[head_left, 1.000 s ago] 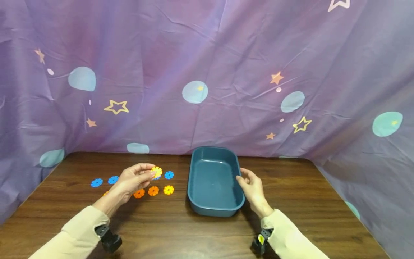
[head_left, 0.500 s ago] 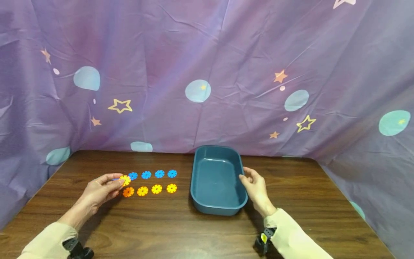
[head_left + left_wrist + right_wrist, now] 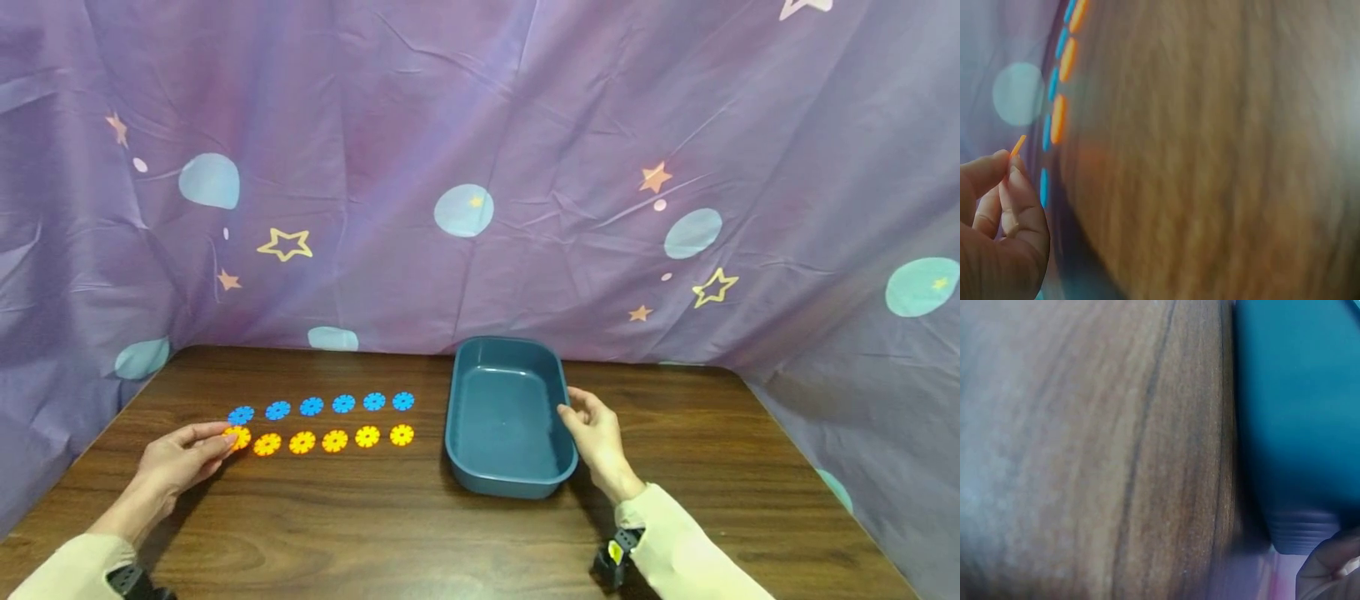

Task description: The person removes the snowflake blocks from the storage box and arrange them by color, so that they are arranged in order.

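Note:
My left hand (image 3: 180, 462) pinches a yellow notched plastic disc (image 3: 237, 437) between thumb and fingertips at the left end of a row. In the left wrist view that disc (image 3: 1017, 146) shows edge-on and looks orange, standing up from the fingertips. Beside it runs a row of several matching yellow discs (image 3: 335, 441). Just behind lies a row of several blue notched discs (image 3: 311, 406). On the other side, my right hand (image 3: 597, 442) grips the right rim of a deep teal plastic bin (image 3: 502, 482), its thumb over the edge. The bin's inside is bare.
Everything stands on a dark wood-grain table (image 3: 360, 533). A purple cloth (image 3: 390, 167) printed with stars and ovals hangs right behind the table's back edge and along its sides. The bin stands to the right of both disc rows.
My left hand has moved left and toward me with the yellow disc, from over the right part of the rows to their left end. The right hand keeps its grip on the bin.

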`<action>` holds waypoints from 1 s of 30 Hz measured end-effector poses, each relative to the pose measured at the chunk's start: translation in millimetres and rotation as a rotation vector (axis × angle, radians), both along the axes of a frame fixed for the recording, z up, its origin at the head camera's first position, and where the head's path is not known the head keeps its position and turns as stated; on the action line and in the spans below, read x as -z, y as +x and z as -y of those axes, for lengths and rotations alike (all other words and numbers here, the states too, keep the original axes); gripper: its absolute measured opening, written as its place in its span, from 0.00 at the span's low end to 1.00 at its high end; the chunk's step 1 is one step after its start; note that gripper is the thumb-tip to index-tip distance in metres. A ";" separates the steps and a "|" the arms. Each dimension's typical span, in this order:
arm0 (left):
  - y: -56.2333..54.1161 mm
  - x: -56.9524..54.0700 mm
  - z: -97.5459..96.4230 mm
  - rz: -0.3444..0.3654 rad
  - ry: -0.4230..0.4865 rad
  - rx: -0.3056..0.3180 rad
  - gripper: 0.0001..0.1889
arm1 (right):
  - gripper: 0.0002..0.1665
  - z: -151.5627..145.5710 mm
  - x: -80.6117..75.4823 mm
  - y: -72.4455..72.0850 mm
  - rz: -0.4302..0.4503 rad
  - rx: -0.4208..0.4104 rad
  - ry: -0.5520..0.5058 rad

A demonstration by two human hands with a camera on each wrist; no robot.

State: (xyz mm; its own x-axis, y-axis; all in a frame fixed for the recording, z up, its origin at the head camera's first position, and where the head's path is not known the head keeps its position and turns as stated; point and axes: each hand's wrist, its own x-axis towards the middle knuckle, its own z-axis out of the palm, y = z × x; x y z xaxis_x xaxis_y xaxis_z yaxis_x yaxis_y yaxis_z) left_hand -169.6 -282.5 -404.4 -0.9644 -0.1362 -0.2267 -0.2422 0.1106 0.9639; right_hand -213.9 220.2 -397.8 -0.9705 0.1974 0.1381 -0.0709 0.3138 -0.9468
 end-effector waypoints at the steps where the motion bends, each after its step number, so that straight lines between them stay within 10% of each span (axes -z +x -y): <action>1: 0.2 1.2 2.0 0.002 -0.006 -0.011 0.15 | 0.22 -0.1 0.0 0.2 -0.001 0.000 0.000; 14: -1.2 8.9 7.8 -0.047 -0.144 -0.027 0.06 | 0.23 -2.0 1.2 0.2 -0.007 0.010 0.013; 24: 0.2 3.3 1.5 -0.127 -0.726 -0.080 0.20 | 0.23 -1.0 0.4 1.0 -0.002 -0.001 0.006; 30: -0.8 -0.3 2.1 -0.105 -0.810 -0.064 0.18 | 0.22 -0.6 0.4 0.3 -0.002 0.007 0.005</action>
